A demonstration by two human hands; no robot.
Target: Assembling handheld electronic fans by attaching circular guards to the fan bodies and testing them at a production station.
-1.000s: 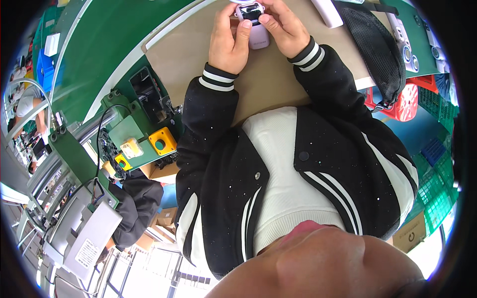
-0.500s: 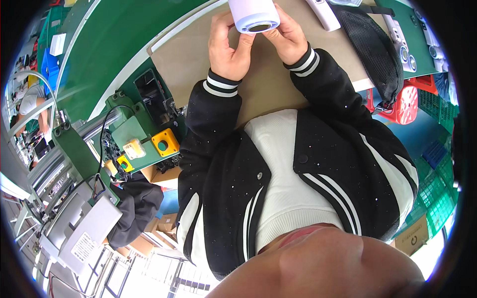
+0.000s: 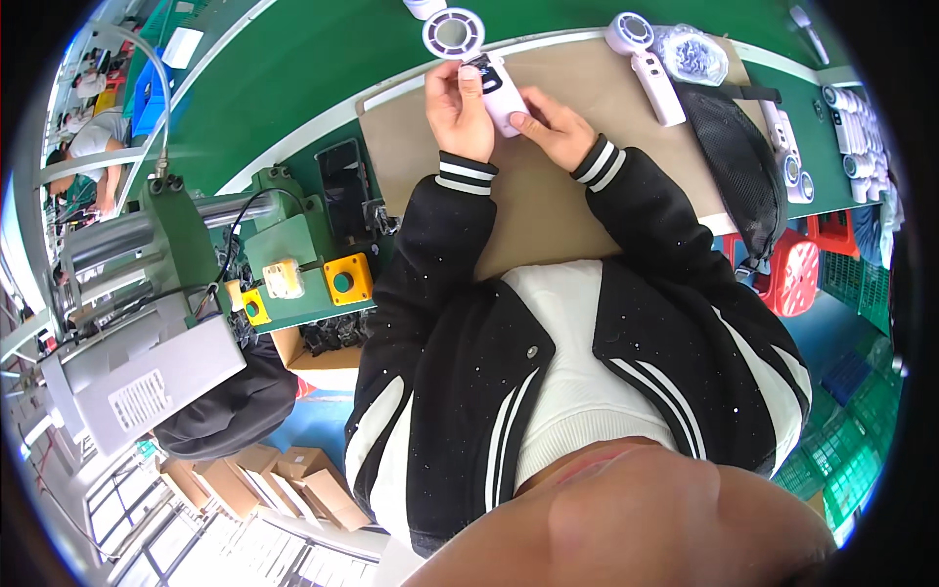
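A pale pink handheld fan (image 3: pixel 505 106) is held between both hands over the brown work mat (image 3: pixel 548 220). Its round ringed head points away from me, and a dark display panel sits on the handle facing up. My left hand (image 3: pixel 462 119) is closed around the handle just below the head, the thumb lying on the dark panel. At the handle's lower end, my right hand (image 3: pixel 556 129) grips with thumb and fingers; the fingers underneath are partly hidden.
Another handheld fan (image 3: pixel 658 88) lies right of my hands, beside a clear plastic bag (image 3: pixel 693 55) and a black mesh pouch (image 3: pixel 729 147). Several fans (image 3: pixel 853 132) are grouped far right. At left stands a green press machine (image 3: pixel 176 220) with a yellow button box (image 3: pixel 346 280).
The fan has turned from its round end facing me to lying lengthwise with its display up. My right hand has shifted down to the handle's lower end. The view has shifted too.
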